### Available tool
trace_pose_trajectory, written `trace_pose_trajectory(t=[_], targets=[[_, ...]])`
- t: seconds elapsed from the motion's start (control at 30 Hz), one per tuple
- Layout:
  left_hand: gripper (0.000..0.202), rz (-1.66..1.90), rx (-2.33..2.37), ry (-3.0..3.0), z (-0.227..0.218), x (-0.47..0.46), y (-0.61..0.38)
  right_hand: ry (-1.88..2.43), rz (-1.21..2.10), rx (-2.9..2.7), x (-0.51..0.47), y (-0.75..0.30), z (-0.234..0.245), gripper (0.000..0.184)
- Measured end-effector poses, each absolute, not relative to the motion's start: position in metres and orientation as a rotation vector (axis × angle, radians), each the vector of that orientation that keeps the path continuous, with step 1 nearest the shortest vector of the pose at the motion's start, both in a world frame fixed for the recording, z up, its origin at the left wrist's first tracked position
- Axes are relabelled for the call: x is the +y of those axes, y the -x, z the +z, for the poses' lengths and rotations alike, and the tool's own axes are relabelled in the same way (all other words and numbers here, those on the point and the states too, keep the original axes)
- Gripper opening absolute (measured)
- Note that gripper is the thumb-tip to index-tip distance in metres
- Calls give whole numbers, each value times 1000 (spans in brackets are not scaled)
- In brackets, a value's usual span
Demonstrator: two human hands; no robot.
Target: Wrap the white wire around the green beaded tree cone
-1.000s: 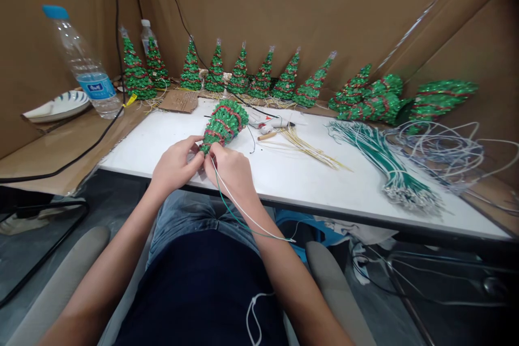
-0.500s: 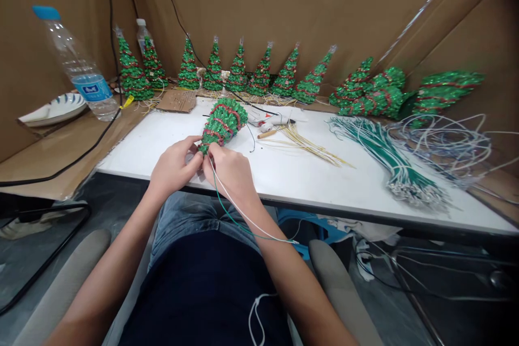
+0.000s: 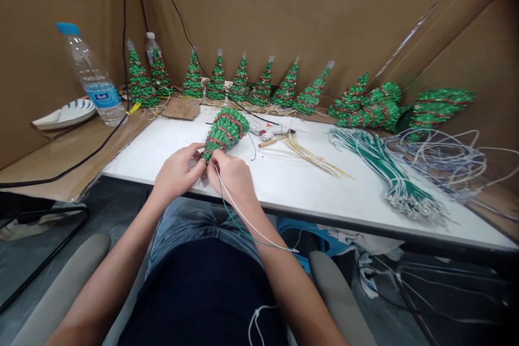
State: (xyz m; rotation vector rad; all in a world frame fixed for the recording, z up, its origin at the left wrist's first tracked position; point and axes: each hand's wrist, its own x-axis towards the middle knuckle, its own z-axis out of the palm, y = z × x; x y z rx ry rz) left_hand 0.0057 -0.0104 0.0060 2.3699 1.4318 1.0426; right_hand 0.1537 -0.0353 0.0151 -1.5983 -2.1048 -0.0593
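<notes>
A small green tinsel Christmas tree (image 3: 227,131) with red garland bands lies tilted over the white tabletop, its narrow tip toward me. My left hand (image 3: 180,170) grips the tip from the left, fingers closed round it. On the other side, my right hand (image 3: 233,175) is closed in a pinch at the same tip, where a green-and-white wire (image 3: 239,215) comes out under the fingers and trails down over my right forearm. The fingertips hide the very tip of the tree and where the wire meets it.
Several finished-looking trees (image 3: 240,80) stand along the cardboard back wall, with others lying at right. A bundle of green wires (image 3: 379,157), coiled clear-white cord (image 3: 441,157), yellow strands (image 3: 312,154) and a white glue gun (image 3: 275,131) lie on the table. At left stand a water bottle (image 3: 101,92) and a plate (image 3: 67,113).
The view has tilted slightly, so the whole scene sits a little lower. Both hands keep their hold at the tree's tip; the tree has barely shifted.
</notes>
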Motion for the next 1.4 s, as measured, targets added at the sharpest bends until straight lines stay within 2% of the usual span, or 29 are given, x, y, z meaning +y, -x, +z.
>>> trace_pose_trajectory(t=[0.7, 0.97, 1.4], targets=[[42, 1021, 1416, -2336, 5, -10, -4, 1519, 150, -1857, -29, -154, 14, 15], [42, 1019, 1397, -2355, 5, -10, -3, 1513, 85, -1937, -25, -155, 9, 17], [41, 1017, 1388, -2355, 6, -10, -3, 1583, 166, -1858, -31, -154, 17, 13]])
